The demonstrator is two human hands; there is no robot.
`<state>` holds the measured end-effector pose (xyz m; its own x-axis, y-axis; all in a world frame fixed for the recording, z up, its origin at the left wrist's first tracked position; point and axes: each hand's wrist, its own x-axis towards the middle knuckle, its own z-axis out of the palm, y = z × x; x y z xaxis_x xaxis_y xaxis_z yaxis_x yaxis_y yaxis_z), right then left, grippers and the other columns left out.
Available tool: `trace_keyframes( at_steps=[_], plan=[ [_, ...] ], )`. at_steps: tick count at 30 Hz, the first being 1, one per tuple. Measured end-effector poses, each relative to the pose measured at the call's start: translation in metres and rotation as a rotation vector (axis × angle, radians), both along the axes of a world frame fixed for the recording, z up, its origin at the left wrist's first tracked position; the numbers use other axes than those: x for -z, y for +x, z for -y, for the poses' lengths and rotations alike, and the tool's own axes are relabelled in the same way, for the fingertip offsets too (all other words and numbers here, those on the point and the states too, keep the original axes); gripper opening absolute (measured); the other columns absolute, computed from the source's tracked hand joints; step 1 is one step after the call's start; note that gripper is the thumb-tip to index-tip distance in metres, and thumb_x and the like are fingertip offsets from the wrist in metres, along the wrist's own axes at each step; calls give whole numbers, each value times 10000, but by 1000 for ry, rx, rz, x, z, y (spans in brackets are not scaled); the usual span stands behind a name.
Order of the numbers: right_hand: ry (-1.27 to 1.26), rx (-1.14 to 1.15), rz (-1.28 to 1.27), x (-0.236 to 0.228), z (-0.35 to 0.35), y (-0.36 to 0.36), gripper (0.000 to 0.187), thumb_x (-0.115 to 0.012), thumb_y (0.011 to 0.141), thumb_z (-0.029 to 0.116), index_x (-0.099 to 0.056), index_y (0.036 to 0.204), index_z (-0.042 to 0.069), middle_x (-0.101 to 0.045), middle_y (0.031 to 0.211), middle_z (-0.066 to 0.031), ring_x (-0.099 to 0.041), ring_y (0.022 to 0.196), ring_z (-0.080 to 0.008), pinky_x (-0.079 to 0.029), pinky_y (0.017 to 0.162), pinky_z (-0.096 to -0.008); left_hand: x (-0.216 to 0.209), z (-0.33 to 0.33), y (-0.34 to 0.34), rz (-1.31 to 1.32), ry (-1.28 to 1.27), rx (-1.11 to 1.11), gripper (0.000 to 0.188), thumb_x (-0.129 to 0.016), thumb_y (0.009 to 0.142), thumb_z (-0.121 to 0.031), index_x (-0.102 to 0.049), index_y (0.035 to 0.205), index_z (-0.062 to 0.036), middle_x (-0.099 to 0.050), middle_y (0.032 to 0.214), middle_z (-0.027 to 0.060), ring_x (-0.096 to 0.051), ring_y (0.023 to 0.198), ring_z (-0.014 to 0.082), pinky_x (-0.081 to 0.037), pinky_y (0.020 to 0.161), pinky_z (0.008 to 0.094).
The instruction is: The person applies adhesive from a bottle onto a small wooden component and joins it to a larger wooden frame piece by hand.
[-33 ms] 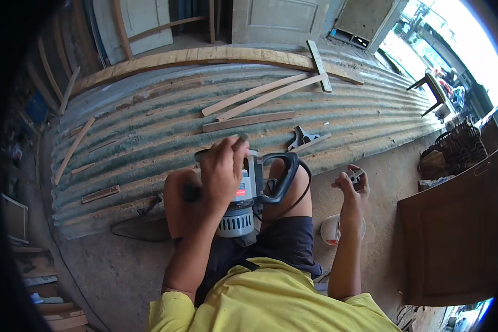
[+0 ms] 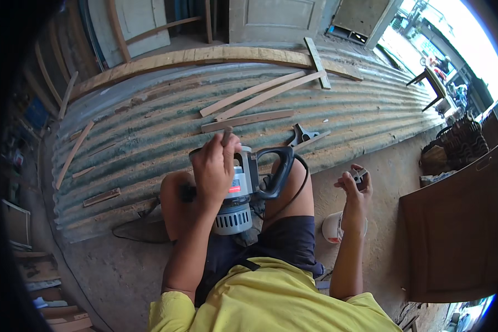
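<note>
- Fingers of the left hand [image 2: 211, 169] curl over the power tool [image 2: 239, 185], a rod [image 2: 227, 136] gripped between thumb and forefinger; contact beneath the palm is hidden.
- Fingertips of the right hand [image 2: 355, 195], bent, close on a small metal part [image 2: 360, 176], well apart from the tool.
- The power tool sits between the thighs [image 2: 290, 193], vented end toward the shirt [image 2: 265, 296].
- Bucket [image 2: 331, 228]: partly behind the right arm.
- Corrugated sheet [image 2: 149, 138]: beyond the thighs, bearing wood strips [image 2: 249, 120] and a dark bracket [image 2: 302, 135].
- Door [image 2: 276, 22]: behind the sheet.

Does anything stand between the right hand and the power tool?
In this view, the right knee and the looped cord lie between the right hand and the tool; whether they truly block cannot be told.
</note>
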<state>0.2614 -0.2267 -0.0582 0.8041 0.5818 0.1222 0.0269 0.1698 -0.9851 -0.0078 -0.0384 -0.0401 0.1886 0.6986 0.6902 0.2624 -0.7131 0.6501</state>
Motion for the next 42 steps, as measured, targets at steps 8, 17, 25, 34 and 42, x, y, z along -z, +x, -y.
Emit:
trace_keyframes(
  at_steps=[8, 17, 25, 34, 42],
  plan=[
    [162, 88, -75, 5, 35, 41, 393, -714, 956, 40, -566, 1312, -41, -646, 919, -81, -673, 824, -154, -562, 733, -319, 33, -89, -6, -148, 114, -42, 171, -552, 1078, -166, -609, 1064, -5, -754, 897, 127, -739, 771, 331, -578, 678, 429],
    [77, 113, -59, -14, 49, 36, 409, -710, 959, 45, -551, 1326, -40, -652, 921, -80, -675, 813, -154, -560, 749, -307, 116, -173, -4, -442, -56, -156, 314, -519, 1092, -298, -638, 1055, -9, -740, 950, 200, -725, 896, 416, -576, 751, 501],
    [-53, -81, 8, -48, -6, 27, 512, -786, 906, -9, -544, 1357, 10, -674, 1039, -87, -692, 896, -147, -569, 807, -287, 116, -182, -1, -467, -96, -351, 314, -610, 1038, -300, -678, 1216, -50, -682, 1207, 201, -618, 1153, 402, -476, 990, 517],
    [-65, -715, -141, -46, -93, -24, 506, -715, 987, 31, -489, 1439, 8, -642, 1167, -116, -697, 1104, -191, -577, 902, -310, 42, -30, 53, 77, -419, 685, 662, -669, 1020, -346, -409, 1555, -56, -520, 1405, 182, -572, 1225, 268, -486, 1037, 404],
    [-652, -593, 779, -32, -214, 31, 390, -651, 996, 220, -662, 1342, 41, -758, 812, -119, -760, 700, -187, -569, 658, -354, 58, -46, 38, 436, -1069, 797, 509, -583, 1076, -238, -461, 1536, -59, -664, 1283, 95, -617, 905, 93, -510, 792, 255]
  ],
)
